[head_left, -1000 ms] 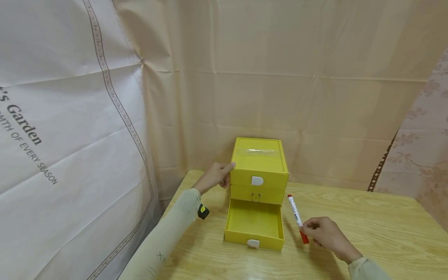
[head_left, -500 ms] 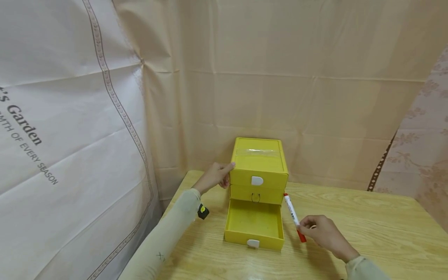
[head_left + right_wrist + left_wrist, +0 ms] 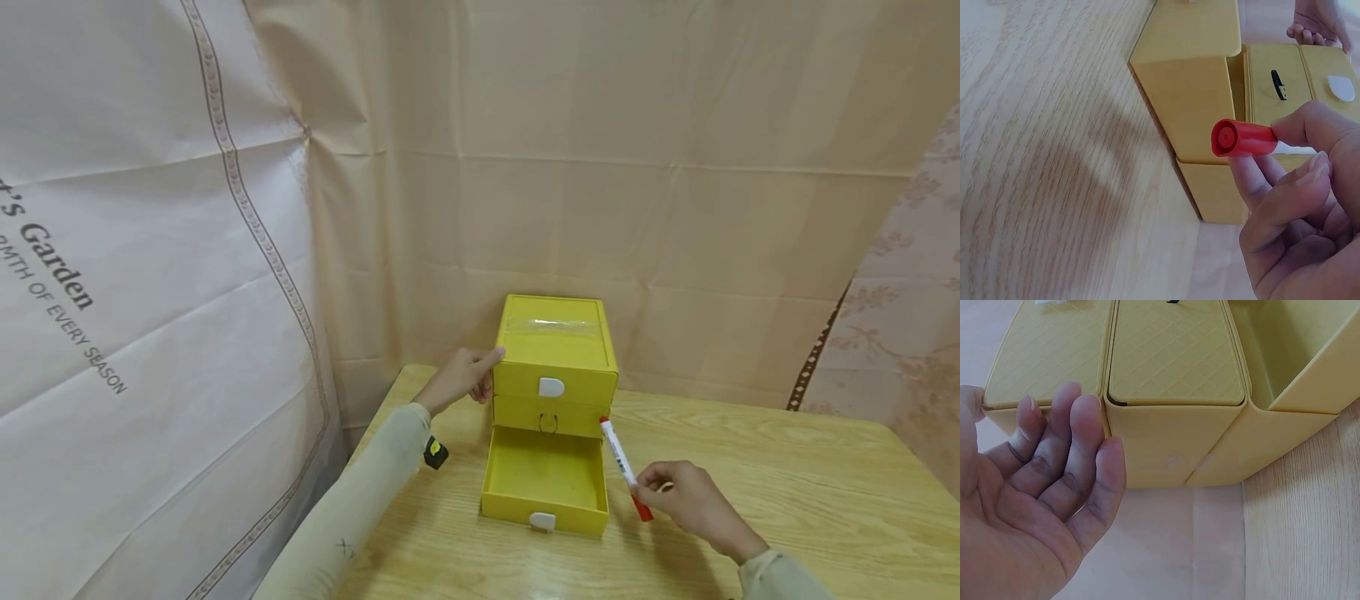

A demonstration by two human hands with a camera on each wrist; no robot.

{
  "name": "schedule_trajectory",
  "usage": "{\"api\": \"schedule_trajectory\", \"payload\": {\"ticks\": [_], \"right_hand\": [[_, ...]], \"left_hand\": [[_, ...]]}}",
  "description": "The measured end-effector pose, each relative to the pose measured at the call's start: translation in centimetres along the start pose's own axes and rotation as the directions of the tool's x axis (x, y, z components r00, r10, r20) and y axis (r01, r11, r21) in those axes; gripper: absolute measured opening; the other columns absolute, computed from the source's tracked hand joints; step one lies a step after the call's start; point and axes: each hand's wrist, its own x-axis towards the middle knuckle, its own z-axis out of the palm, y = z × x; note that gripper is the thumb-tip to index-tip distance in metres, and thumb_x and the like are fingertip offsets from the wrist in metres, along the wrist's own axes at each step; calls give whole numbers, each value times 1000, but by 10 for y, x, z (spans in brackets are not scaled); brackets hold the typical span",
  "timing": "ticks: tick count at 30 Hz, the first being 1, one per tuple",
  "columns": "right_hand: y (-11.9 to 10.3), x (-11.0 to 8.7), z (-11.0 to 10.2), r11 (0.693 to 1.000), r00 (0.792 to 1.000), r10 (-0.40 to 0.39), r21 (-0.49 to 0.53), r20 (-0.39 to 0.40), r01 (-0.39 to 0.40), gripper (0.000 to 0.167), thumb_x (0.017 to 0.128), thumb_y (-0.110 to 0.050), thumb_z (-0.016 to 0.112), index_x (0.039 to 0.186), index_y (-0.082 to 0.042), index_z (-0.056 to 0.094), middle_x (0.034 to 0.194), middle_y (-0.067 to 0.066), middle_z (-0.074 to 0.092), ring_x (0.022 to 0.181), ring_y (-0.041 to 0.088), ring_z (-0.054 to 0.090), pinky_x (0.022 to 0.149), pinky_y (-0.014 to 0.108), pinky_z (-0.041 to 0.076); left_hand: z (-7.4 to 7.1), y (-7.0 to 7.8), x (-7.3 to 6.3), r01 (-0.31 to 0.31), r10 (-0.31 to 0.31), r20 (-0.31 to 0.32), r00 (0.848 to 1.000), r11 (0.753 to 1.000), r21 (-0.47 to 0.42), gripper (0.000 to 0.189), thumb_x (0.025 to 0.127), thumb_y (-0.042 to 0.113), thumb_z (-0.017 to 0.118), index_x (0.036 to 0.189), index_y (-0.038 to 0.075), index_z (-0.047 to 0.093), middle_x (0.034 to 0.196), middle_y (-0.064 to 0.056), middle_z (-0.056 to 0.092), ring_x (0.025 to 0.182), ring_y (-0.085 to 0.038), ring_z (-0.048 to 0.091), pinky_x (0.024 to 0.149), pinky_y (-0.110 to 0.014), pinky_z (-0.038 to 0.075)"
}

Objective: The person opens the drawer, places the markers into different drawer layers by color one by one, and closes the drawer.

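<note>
A yellow drawer unit (image 3: 555, 342) stands on the table with its bottom drawer (image 3: 551, 471) pulled out; nothing lies inside that drawer. My left hand (image 3: 459, 379) touches the unit's upper left side, thumb at the top front edge. In the left wrist view the fingers (image 3: 1088, 431) bend loosely against the yellow casing. To the right of the pulled-out drawer, my right hand (image 3: 692, 500) pinches a white marker (image 3: 618, 450) with red ends near its lower end. It is held tilted, its upper end by the unit's right front edge. The right wrist view shows its red end (image 3: 1244, 139) closely.
White tabs mark the top drawer (image 3: 552, 387) and the bottom one; the middle drawer has a thin dark loop (image 3: 548, 423). A small black item with a yellow mark (image 3: 435, 452) is beside the left sleeve. The wooden table (image 3: 787, 475) extends right; cloth sheets (image 3: 600, 167) hang behind.
My right hand has shifted slightly left with the marker, bringing its upper end closer to the drawer unit. The left hand and the drawers stay put.
</note>
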Motion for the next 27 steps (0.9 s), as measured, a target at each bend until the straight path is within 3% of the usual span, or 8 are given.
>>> {"api": "schedule_trajectory", "payload": {"ticks": [9, 13, 23, 27], "right_hand": [[-8, 3, 4, 990, 996, -93, -103, -1, 93, 15, 95, -25, 76, 93, -10, 74, 83, -5, 68, 80, 14, 58, 67, 28, 48], [-13, 5, 6, 986, 993, -119, -117, 3, 119, 14, 94, -26, 77, 91, -13, 74, 82, -6, 68, 77, 13, 57, 64, 26, 47], [-21, 11, 11, 977, 987, -163, -138, -12, 160, 10, 93, -22, 78, 89, -13, 74, 80, -9, 68, 77, 11, 60, 65, 26, 51], [-24, 13, 14, 976, 985, -169, -147, -34, 162, 8, 91, -19, 79, 88, -13, 73, 79, -8, 67, 70, 11, 57, 59, 26, 49]], "left_hand": [[0, 0, 0, -7, 7, 3, 1000, 1000, 9, 69, 103, 64, 49, 78, 2, 68, 72, -13, 67, 64, -29, 68, 70, -46, 61], [-1, 0, 1, -7, 7, 8, 1000, 1000, 3, 70, 103, 63, 49, 78, 1, 68, 72, -13, 67, 64, -27, 67, 69, -44, 61], [0, 0, 0, -10, 10, 11, 1000, 1000, -3, 72, 102, 64, 49, 78, -1, 68, 73, -15, 67, 64, -28, 68, 73, -52, 60], [-1, 0, 0, -13, 13, 13, 1000, 1000, -3, 72, 102, 64, 49, 79, -1, 68, 73, -15, 67, 64, -29, 68, 72, -51, 61]]}}
